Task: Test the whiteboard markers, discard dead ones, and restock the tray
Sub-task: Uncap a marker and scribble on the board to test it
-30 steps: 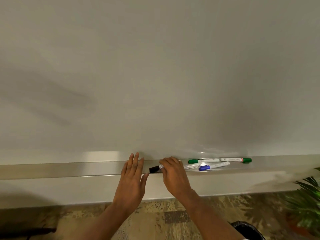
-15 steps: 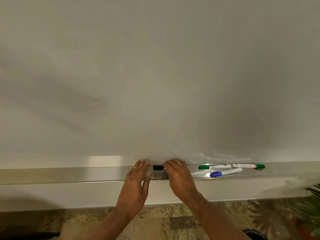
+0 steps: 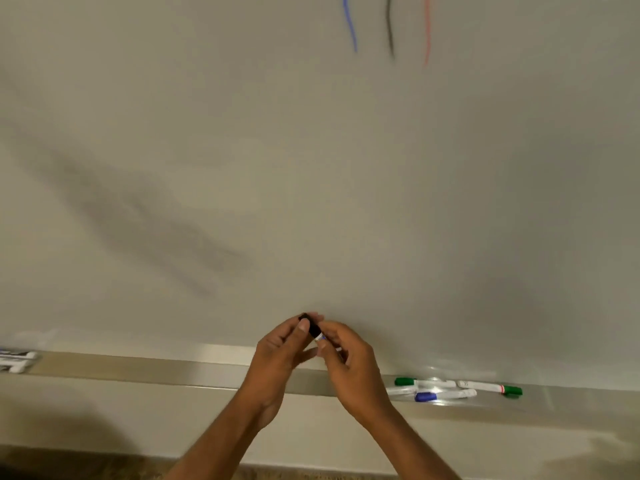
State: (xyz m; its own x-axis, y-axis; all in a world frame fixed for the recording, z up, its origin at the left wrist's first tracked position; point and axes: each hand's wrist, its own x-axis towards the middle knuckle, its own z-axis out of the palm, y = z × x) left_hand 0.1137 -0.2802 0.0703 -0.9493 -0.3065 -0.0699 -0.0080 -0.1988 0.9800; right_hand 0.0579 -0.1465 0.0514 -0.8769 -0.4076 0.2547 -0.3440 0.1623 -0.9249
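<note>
Both hands are raised in front of the whiteboard (image 3: 311, 168), just above the metal tray (image 3: 156, 370). My right hand (image 3: 349, 365) grips the white barrel of a black-capped marker (image 3: 313, 329). My left hand (image 3: 280, 355) pinches its black cap between thumb and fingers. Most of the barrel is hidden inside my right hand. On the tray to the right lie two green-capped markers (image 3: 405, 381) (image 3: 491, 388) and a blue-capped marker (image 3: 445, 395).
Blue, black and red test strokes (image 3: 389, 26) mark the board at the top. More markers (image 3: 15, 360) lie at the tray's far left end. Below the tray runs a pale wall strip, then patterned floor.
My right hand has lifted the black-capped marker off the tray. My left hand has come up from the tray and taken hold of its cap. The view has tilted upward.
</note>
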